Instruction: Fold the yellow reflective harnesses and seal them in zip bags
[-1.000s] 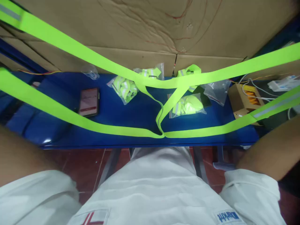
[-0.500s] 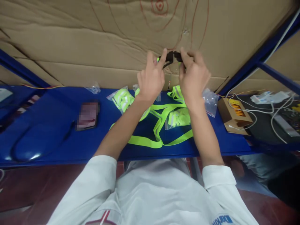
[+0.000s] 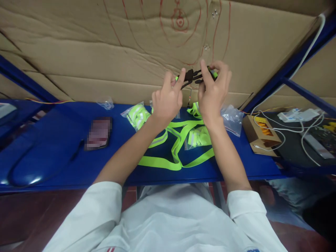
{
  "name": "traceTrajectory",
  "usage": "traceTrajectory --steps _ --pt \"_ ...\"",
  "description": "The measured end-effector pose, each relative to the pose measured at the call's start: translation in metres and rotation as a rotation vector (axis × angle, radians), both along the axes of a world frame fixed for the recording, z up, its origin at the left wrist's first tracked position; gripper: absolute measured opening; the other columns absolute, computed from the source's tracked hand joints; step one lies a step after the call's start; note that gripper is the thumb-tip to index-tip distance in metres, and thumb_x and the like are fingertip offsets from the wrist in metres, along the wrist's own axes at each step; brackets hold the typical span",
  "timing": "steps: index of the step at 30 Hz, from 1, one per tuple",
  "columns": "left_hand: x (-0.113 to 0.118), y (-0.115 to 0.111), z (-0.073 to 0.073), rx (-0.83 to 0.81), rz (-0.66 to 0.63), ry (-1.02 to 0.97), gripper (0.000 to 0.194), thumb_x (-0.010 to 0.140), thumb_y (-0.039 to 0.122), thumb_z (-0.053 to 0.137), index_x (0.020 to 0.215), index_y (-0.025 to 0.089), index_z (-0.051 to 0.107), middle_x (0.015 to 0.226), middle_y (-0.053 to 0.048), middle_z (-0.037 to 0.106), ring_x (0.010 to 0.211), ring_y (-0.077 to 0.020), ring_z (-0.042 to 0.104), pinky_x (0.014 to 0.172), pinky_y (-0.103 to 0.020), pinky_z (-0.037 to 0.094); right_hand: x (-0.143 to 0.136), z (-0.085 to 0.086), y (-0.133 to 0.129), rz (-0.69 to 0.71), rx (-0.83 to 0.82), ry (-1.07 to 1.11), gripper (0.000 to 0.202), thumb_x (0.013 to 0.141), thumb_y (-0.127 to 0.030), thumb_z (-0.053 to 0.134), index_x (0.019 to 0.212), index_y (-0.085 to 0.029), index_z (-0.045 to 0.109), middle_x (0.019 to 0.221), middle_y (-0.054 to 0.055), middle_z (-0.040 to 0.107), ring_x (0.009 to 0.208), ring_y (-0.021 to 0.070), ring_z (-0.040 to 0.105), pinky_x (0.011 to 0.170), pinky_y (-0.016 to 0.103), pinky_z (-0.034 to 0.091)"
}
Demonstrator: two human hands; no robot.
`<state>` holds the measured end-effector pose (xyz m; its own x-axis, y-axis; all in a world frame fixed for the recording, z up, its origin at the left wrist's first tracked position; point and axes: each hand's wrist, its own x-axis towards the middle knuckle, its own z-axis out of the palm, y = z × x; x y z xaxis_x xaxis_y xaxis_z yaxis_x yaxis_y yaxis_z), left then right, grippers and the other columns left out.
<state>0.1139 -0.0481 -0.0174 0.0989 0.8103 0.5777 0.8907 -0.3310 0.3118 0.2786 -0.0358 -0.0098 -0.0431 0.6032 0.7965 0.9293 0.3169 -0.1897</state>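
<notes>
Pronged buckle half had emerged further from my pinching right hand; left hand held socket half, both halves beyond the green webbing. I judged it buckle work, next needing aligned halves.

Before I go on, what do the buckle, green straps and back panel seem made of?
Black buckle: probably moulded plastic, fairly matte, judging by its stiff-looking prongs.
Green straps: likely fabric webbing, matte, lying in soft bends; no weave discernible.
Back panel: apparently cardboard, matte brown, given its creases and fold lines.
</notes>
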Motion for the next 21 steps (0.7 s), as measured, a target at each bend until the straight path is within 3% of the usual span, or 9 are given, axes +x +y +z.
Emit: traceTrajectory --steps 3,8,11,16,21 --pt "0.006 -0.006 0.001 0.001 -0.011 0.021 0.068 0.102 0.022 0.046 0.167 0.040 0.040 0.144 -0.011 0.058 0.102 -0.0267 0.067 0.084 -0.037 0.054 0.002 -0.001 0.003 -0.016 0.039 -0.010 0.059 0.107 -0.009 0.034 0.158 -0.032 0.053 0.151 0.014 0.051 0.139 0.0294 0.047 0.120 0.052 0.038" --pt "0.006 -0.008 0.000 0.025 0.042 0.082 0.066 0.105 0.022 0.044 0.168 0.041 0.037 0.141 -0.012 0.059 0.096 -0.0245 0.069 0.080 -0.036 0.054 0.004 -0.005 0.007 -0.029 0.126 -0.045 0.059 0.104 -0.003 0.034 0.155 -0.021 0.058 0.143 0.019 0.055 0.131 0.0293 0.051 0.115 0.051 0.042" --pt "0.006 -0.005 -0.003 0.056 0.072 0.123 0.065 0.106 0.023 0.043 0.168 0.041 0.036 0.142 -0.012 0.059 0.097 -0.0256 0.069 0.075 -0.036 0.054 -0.004 -0.010 0.009 0.005 0.072 -0.050 0.054 0.107 -0.011 0.035 0.155 -0.026 0.055 0.144 0.017 0.054 0.133 0.0306 0.052 0.115 0.054 0.044" --pt "0.002 -0.001 -0.006 0.038 -0.022 0.026 0.059 0.108 0.028 0.043 0.165 0.042 0.043 0.144 -0.010 0.059 0.107 -0.0271 0.068 0.084 -0.037 0.054 -0.019 -0.011 0.001 0.097 -0.065 -0.100 0.052 0.108 -0.027 0.042 0.160 -0.024 0.047 0.155 0.018 0.046 0.146 0.0349 0.046 0.121 0.060 0.039" --pt "-0.017 0.002 0.002 0.065 -0.140 -0.239 0.058 0.106 0.035 0.047 0.164 0.042 0.046 0.148 -0.011 0.055 0.132 -0.0326 0.058 0.099 -0.040 0.052 -0.012 0.010 -0.012 0.203 -0.138 0.037 0.087 0.099 -0.049 0.065 0.172 -0.034 0.020 0.173 0.010 0.029 0.163 0.0235 0.027 0.124 0.046 0.045"
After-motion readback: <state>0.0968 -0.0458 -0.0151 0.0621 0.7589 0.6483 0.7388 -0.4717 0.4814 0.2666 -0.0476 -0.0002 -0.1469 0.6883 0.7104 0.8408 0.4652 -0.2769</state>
